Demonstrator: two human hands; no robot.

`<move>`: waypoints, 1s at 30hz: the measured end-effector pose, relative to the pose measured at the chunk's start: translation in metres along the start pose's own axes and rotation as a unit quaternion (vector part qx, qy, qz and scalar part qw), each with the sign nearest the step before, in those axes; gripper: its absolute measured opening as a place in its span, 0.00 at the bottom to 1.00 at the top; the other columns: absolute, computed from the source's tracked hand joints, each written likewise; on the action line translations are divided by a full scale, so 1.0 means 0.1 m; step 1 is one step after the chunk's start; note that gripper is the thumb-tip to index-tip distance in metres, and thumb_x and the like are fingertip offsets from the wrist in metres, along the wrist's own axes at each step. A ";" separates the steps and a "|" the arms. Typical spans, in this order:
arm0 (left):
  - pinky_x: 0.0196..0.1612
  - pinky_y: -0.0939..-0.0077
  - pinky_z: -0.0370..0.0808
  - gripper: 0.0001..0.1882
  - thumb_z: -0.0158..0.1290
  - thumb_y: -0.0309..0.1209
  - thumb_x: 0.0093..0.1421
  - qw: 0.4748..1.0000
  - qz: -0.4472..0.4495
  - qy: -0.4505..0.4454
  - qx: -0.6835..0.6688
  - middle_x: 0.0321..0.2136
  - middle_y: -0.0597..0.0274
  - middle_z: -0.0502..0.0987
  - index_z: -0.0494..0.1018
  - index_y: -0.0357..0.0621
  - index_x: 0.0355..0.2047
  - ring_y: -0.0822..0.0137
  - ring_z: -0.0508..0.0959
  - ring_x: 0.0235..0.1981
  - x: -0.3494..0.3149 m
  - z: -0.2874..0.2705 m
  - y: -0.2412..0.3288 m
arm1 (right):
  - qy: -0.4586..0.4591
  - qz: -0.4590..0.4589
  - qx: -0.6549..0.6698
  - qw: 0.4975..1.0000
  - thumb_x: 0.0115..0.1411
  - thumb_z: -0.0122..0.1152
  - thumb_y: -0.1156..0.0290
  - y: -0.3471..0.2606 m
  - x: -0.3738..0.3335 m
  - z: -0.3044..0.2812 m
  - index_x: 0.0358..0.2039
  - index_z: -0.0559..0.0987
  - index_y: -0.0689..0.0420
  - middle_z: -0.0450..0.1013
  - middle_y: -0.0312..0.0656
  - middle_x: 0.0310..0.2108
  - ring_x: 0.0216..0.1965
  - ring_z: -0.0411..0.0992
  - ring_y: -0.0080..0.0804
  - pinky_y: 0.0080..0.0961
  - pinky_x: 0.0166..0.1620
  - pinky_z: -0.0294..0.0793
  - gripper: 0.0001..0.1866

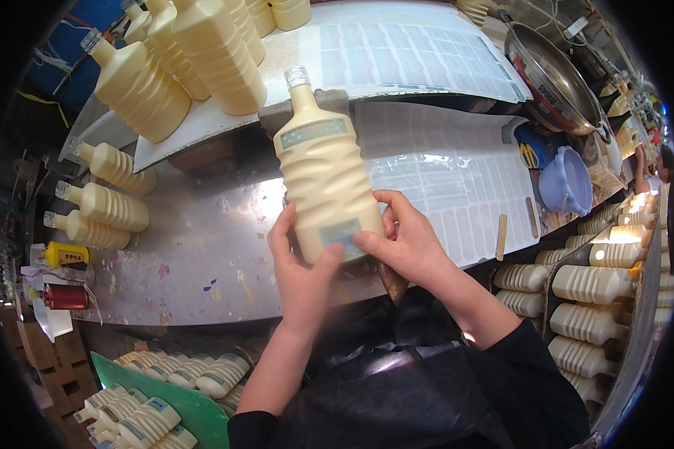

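A cream-coloured ribbed bottle (326, 172) with a clear neck leans away from me over the middle of the metal table. My left hand (296, 251) grips its lower left side, thumb on the front. On the lower right side, my right hand (406, 238) holds the same bottle, its thumb at the edge of a small bluish label (340, 233). Another pale label (314, 134) runs across the bottle's shoulder. The fingertips behind the bottle are hidden. A brown pointed piece (392, 283) shows beneath my right hand; its kind is unclear.
Label sheets lie on the metal table (195, 262) and the raised white board (292, 45). Cream bottles (138, 90) stand far left; others fill a green crate (157, 389) and the right-hand rack (588, 322). A purple bucket (565, 179) and large metal pan (554, 71) are at right.
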State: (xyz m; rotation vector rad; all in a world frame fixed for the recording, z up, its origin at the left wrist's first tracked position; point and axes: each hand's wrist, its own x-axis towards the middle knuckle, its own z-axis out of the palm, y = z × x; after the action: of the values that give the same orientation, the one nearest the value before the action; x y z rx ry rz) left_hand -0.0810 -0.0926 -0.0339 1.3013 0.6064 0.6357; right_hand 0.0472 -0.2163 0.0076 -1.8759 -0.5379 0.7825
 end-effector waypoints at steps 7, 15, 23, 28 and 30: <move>0.67 0.63 0.64 0.41 0.61 0.22 0.54 1.000 0.004 0.001 0.002 0.61 0.54 0.60 0.57 0.39 0.67 0.59 0.64 0.64 0.00 -0.01 0.00 | 0.005 -0.005 -0.002 1.000 0.56 0.75 0.59 0.04 0.01 0.02 0.60 0.67 0.64 0.61 0.30 0.30 0.31 0.62 0.16 0.17 0.35 0.68 0.38; 0.67 0.63 0.63 0.41 0.61 0.22 0.53 1.000 0.006 0.003 0.000 0.61 0.54 0.60 0.57 0.39 0.67 0.59 0.64 0.64 0.00 -0.01 -0.01 | 0.012 -0.013 -0.018 1.000 0.55 0.75 0.58 0.05 0.01 0.01 0.60 0.67 0.65 0.62 0.30 0.30 0.32 0.63 0.17 0.18 0.36 0.68 0.39; 0.66 0.64 0.65 0.41 0.60 0.21 0.54 1.000 0.003 0.002 -0.009 0.61 0.54 0.60 0.57 0.39 0.67 0.59 0.64 0.64 0.00 0.00 0.01 | 0.012 -0.006 -0.025 1.000 0.54 0.75 0.57 0.01 0.00 0.01 0.61 0.67 0.65 0.62 0.31 0.30 0.32 0.64 0.18 0.19 0.37 0.69 0.41; 0.67 0.63 0.64 0.41 0.60 0.22 0.53 1.000 0.000 0.000 -0.014 0.60 0.54 0.60 0.57 0.39 0.67 0.59 0.63 0.64 0.01 0.01 0.01 | 0.021 -0.017 -0.042 0.999 0.57 0.73 0.58 0.03 -0.01 0.02 0.60 0.68 0.64 0.64 0.32 0.30 0.33 0.65 0.18 0.20 0.37 0.70 0.37; 0.67 0.62 0.63 0.43 0.62 0.24 0.52 1.000 0.008 -0.009 0.006 0.60 0.53 0.59 0.56 0.39 0.68 0.58 0.63 0.64 0.00 -0.02 -0.03 | 0.007 0.002 -0.025 1.000 0.60 0.69 0.59 0.06 0.02 -0.06 0.58 0.71 0.62 0.66 0.32 0.31 0.34 0.66 0.18 0.19 0.38 0.70 0.31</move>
State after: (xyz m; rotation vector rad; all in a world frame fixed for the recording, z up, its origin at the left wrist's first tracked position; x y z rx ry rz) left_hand -0.0817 -0.0917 -0.0370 1.3227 0.5869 0.6344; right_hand 0.0534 -0.2210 0.0029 -1.9276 -0.5496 0.7637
